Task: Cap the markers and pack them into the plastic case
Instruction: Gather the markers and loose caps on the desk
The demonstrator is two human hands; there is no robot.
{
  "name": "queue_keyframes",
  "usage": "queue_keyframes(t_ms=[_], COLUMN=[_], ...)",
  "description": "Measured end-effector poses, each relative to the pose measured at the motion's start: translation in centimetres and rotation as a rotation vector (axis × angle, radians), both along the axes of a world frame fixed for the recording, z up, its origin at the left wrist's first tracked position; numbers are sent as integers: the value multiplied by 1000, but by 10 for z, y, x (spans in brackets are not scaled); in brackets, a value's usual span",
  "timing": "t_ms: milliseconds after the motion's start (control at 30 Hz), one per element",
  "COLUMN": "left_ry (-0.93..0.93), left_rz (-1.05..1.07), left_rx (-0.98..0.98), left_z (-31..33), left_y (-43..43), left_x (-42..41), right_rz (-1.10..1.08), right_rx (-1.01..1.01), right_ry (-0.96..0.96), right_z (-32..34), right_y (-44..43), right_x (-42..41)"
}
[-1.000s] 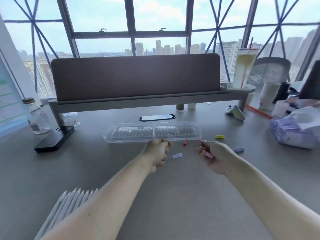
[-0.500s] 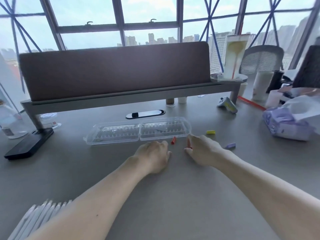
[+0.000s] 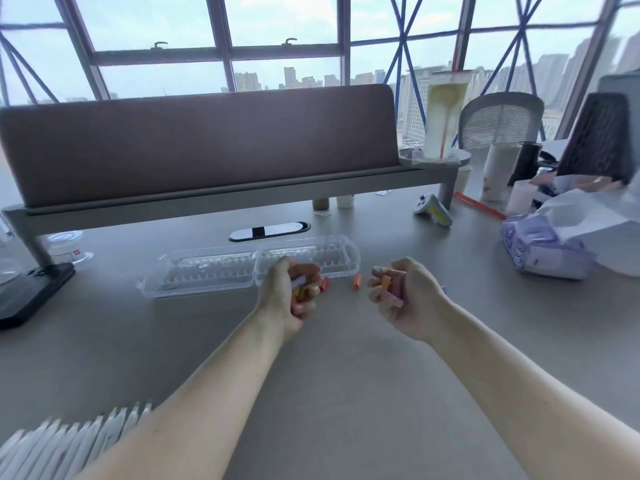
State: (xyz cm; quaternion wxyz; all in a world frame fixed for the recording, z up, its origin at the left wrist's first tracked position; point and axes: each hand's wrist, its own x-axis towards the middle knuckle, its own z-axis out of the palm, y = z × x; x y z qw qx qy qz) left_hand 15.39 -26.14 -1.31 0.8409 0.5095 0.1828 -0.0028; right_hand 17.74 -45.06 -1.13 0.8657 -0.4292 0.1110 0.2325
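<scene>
Left hand (image 3: 285, 299) and right hand (image 3: 407, 299) each curled round a clutch of caps (image 3: 385, 283) — white markers (image 3: 69, 441) lie back at seven o'clock, left hand nearer

No text can be read anywhere. A small red label on the clear jar (image 3: 69, 249) at the left edge and the print on the purple pack (image 3: 540, 247) at right are too blurred.
</scene>
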Motion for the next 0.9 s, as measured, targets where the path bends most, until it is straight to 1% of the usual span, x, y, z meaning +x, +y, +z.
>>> queue_keyframes(t_ms=[33,67,100,133,200,267,300,333,367,400,500,600,667,733,767,800,833,867,900], left_ry=[5,10,9,-1,-34,-48,-36,-23,-22,-32,-85,-88,-68,-38,-22,-14,-12,5,39], left_rz=[15,27,34,37,-1,-103,-125,-121,-101,-88,-124,-155,-214,-260,-280,-278,-262,-242,-213], left_rx=[80,203,369,557,921,1265,1406,1509,1569,1607,1705,1757,1745,1668,1582,1464,1288,1040,745], left_z=[0,-1,-4,-6,-9,-10,-9,-10,-10,-11,-11,-8,-8,-10,-9,-8,-4,-2,1], left_y=[-2,-5,-5,-5,-3,-2,-3,-3,-5,-7,-16,-24,-25,-24,-23,-22,-22,-21,-22], left_x=[3,7,12,17,24,27,27,27,27,28,31,34,36,37,37,36,35,35,34], right_rz=[-30,-60,-89,-110,-109,-43,-2,30,52,67,127,178,204,249,265,273,261,238,203], right_rx=[12,-4,-59,-169,-528,-924,-1132,-1310,-1431,-1502,-1626,-1754,-1801,-1811,-1796,-1742,-1610,-1362,-1026], right_ry=[21,34,28,-4,-152,-372,-480,-555,-592,-609,-611,-626,-642,-644,-642,-615,-558,-463,-342], right_z=[-1,-3,-3,-3,-4,-2,-2,-2,-2,-2,-4,-3,0,2,3,4,6,7,8], right_y=[-1,-1,0,1,5,8,9,9,10,11,16,22,25,26,25,24,21,18,14], right_x=[3,6,9,12,17,21,24,27,30,33,40,42,42,41,40,38,36,34,33])
